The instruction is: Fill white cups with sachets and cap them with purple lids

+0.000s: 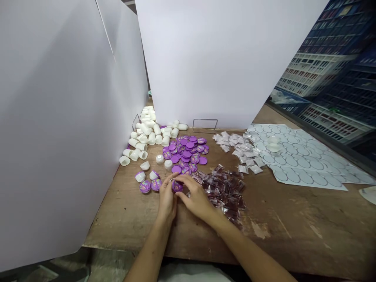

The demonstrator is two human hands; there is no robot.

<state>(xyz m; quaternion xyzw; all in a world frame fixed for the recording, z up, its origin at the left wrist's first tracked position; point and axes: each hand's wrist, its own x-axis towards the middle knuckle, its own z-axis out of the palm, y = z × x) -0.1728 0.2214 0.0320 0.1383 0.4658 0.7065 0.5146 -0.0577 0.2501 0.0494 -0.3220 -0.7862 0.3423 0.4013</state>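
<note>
Between both hands, above the wooden table, is a small cup with a purple printed lid [177, 186]. My left hand [167, 199] is closed around its left side. From the right, my right hand [197, 196] has its fingertips curled on the lid's edge; the white cup below is mostly hidden. Left of the hands stand several lidded cups [145, 187] and an uncovered white cup [145, 166]. Just beyond lies a heap of purple lids [186, 153], some plain side up. Dark reddish-brown sachets [225, 188] are piled right beside my right hand.
White cups [143, 137] lie heaped at the back left. Behind the dark sachets are pale sachets [241, 147]. Sheets printed with circles [302, 156] cover the right side. White panels [199, 58] border the wooden table [273, 223], and stacked crates [320, 70] stand beyond its right edge.
</note>
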